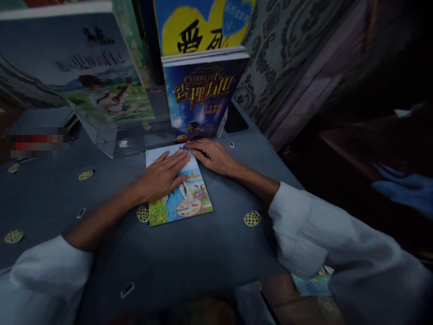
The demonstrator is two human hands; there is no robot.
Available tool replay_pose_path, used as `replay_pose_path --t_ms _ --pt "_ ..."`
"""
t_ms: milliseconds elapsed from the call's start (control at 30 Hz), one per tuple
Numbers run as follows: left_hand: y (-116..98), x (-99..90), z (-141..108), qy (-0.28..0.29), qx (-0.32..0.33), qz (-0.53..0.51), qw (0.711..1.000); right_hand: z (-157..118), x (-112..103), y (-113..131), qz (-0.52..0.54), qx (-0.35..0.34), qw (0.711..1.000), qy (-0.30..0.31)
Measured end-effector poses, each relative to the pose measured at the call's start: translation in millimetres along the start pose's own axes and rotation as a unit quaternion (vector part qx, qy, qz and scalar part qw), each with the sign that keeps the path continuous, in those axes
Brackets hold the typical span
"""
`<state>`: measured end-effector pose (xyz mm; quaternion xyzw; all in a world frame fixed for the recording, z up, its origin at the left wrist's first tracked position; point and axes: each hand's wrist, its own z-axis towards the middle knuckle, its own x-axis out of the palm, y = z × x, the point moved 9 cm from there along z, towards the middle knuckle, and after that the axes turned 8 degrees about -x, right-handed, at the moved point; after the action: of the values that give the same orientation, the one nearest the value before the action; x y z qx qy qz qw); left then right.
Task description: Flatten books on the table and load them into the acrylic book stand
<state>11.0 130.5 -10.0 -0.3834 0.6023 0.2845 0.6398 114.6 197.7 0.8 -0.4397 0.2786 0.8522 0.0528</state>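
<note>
A thin book with a painted cover (189,201) lies flat on the dark table, showing a blue dress, a paint palette and yellow flowers. Across its upper middle rests my left hand (165,174), fingers stretched out and pressed flat on the cover. My right hand (213,155) touches the book's top right corner, its fingers extended and close to the left fingertips. Just behind stands an upright blue book (203,97) with gold lettering. Part of the flat book's cover is hidden under my hands.
On the left, a clear acrylic stand (101,140) supports a large picture book (111,90). A yellow and blue book (206,27) rises at the back. A dark phone (236,118) lies behind my right hand. Patterned curtain (284,45) borders the table's right side.
</note>
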Motion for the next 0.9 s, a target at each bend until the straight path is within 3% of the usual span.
replay_pose_path --t_ms 233,433,900 --pt "-50.8 5.0 -20.7 0.034 0.111 -0.048 0.992 -0.5 1.5 0.3 -0.008 0.006 1.0 0.015" --pt "-78.2 2.9 -44.9 0.034 0.159 -0.095 0.982 -2.7 4.4 -1.5 -0.017 0.001 1.0 0.02" --pt "-92.4 -13.9 -62.0 0.018 0.171 -0.136 0.976 0.1 -1.6 16.9 -0.028 -0.016 0.999 0.008"
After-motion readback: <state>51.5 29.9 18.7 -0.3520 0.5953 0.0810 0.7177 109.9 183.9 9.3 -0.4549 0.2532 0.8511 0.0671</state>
